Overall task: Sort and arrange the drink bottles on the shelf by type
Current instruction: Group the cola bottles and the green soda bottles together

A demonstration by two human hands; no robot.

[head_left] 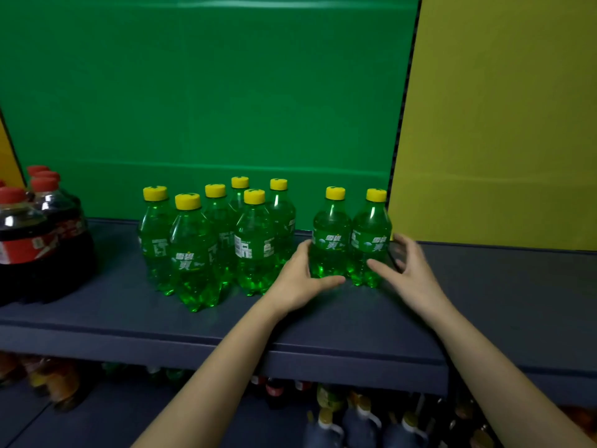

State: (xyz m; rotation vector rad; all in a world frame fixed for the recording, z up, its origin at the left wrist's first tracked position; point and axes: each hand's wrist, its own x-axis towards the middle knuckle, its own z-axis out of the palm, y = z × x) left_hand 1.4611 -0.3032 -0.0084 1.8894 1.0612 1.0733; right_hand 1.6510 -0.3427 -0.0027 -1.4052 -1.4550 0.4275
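Where hands (pixel 298 279) flank: 2 bottles (pixel 350 247) (upright).

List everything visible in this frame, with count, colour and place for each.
Green plastic soda bottles with yellow caps: eight; six clustered mid-shelf, two apart at right.
Dark cola bottles with red caps: at least four, far left of shelf.
Dark blue shelf: one, carrying the bottles.
Green back panel: one, behind.
Yellow side panel: one, right.
Mixed bottles on lower shelf: blurred, uncountable.
Left hand: open, touching the right pair.
Right hand: open, beside the pair.
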